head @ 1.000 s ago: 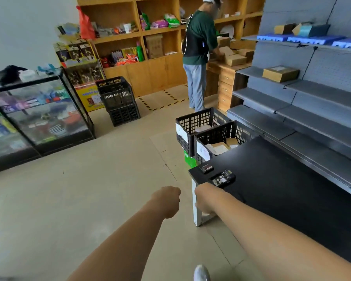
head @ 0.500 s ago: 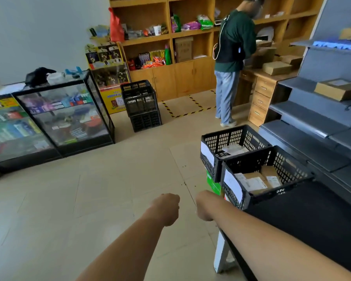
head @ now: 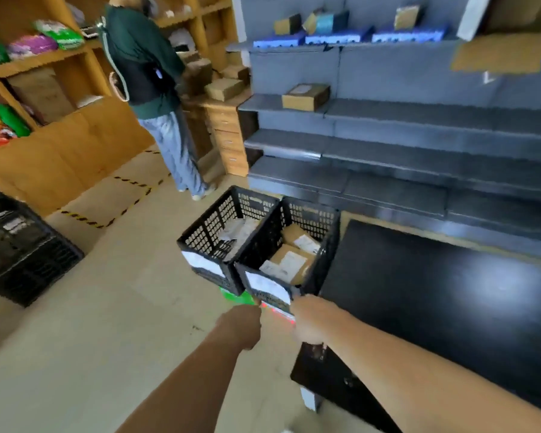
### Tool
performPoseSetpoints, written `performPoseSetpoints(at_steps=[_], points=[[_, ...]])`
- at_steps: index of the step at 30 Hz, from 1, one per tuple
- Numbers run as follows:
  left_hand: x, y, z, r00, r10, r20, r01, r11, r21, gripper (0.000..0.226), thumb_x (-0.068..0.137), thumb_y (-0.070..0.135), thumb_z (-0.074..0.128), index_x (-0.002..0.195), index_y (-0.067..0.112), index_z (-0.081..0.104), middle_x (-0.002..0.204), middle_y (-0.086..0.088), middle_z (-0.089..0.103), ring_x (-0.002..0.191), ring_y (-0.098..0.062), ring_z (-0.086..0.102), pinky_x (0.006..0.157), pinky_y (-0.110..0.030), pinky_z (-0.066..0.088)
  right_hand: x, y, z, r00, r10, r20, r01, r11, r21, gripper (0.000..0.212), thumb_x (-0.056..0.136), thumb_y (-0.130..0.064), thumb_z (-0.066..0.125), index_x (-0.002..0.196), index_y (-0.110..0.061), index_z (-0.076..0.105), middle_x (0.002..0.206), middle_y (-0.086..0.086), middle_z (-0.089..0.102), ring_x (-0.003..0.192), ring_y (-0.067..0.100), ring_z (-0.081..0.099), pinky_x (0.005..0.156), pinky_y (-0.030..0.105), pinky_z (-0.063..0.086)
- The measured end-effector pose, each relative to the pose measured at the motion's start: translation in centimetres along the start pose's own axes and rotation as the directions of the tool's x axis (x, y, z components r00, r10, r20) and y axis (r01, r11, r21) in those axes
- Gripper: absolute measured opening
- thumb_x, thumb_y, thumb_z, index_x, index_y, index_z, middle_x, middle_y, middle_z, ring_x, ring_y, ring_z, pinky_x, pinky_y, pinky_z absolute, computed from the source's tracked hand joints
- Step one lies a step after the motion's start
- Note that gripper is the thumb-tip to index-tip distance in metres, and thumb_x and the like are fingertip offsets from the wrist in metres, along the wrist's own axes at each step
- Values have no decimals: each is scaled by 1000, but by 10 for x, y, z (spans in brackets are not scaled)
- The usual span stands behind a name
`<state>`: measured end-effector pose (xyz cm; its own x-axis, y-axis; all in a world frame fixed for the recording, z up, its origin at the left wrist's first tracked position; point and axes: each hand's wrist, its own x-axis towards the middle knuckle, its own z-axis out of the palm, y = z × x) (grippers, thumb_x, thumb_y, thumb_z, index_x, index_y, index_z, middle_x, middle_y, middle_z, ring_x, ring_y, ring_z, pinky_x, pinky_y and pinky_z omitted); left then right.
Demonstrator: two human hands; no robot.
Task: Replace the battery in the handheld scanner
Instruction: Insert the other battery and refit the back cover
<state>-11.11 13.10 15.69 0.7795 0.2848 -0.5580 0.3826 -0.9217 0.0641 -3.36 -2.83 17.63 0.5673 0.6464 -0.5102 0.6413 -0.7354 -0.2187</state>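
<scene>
Two bare forearms, no sleeves as far as the lower frame edge. No watch, band or ring visible. Left hand (head: 242, 325) and right hand (head: 308, 321) without gloves, just beside the front corner of the black table (head: 450, 307). Fingers blurred, details not clear.

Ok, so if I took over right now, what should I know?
Left hand: closed in a fist, nothing showing in it, over the floor.
Right hand: fingers curled down over the black table at its near corner; any grip is hidden.
Scanner and battery: not identifiable; the frame is blurred.
Black crates of parcels stand beside the table.
Done: nothing that shows.
Left: find the scanner, swap the battery.
</scene>
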Motion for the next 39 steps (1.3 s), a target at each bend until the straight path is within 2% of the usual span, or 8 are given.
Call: performPoseSetpoints(at_steps=[4,7,12,19,26,30,33,39], points=[[56,57,-7,972,233,38,-235,970,60,39,96,16,47,134,11,54,136,-11,57,125,-29,54,103,-42,46,-36,55,10,959,283,-29,-273,944,183,22,93,-15,52,110,-5,61,109,14,64,86,31,63,73,40,57],[68,103,11,934,346,94,-346,938,-14,33,94,16,53,124,6,59,127,-16,62,116,-34,59,99,-42,50,-72,77,35,905,422,47,-420,873,248,26,96,-19,51,111,-2,64,110,15,66,96,34,65,80,40,57],[62,136,62,850,493,184,-511,857,69,22,94,22,47,108,10,59,119,-16,64,112,-36,59,89,-39,49,-96,85,81,820,556,133,-564,747,351,30,94,-23,52,118,-6,60,121,14,62,107,34,61,87,40,54],[82,92,99,914,382,134,-372,923,-94,22,92,11,48,111,5,58,117,-19,65,110,-37,60,90,-40,48,-38,62,123,840,505,197,-523,660,539,33,97,-25,47,119,-3,58,124,17,61,113,34,58,94,38,49],[112,64,122,954,296,43,-279,932,-231,31,90,10,55,120,4,60,116,-20,62,109,-38,59,87,-40,46,37,33,143,769,607,200,-527,425,736,38,89,-22,56,124,-8,55,121,14,64,113,34,59,91,35,50],[114,71,137,959,281,35,-243,879,-411,17,87,4,53,96,4,68,93,-14,67,78,-28,59,67,-30,39,53,37,152,663,709,242,-573,273,773,40,88,-18,56,125,-5,52,122,17,61,113,34,57,88,35,49],[113,76,145,971,237,11,-198,835,-513,10,84,0,53,83,-2,63,76,-17,64,64,-28,51,56,-30,35,58,40,158,634,728,260,-598,249,762,39,89,-17,56,125,-4,50,127,19,51,113,34,55,89,36,46],[110,81,151,988,138,69,-48,702,-710,15,84,-6,50,73,-4,60,63,-20,56,60,-25,42,51,-27,29,67,36,167,627,716,309,-594,181,784,38,90,-21,52,125,-4,55,130,20,44,114,35,53,98,38,45]])
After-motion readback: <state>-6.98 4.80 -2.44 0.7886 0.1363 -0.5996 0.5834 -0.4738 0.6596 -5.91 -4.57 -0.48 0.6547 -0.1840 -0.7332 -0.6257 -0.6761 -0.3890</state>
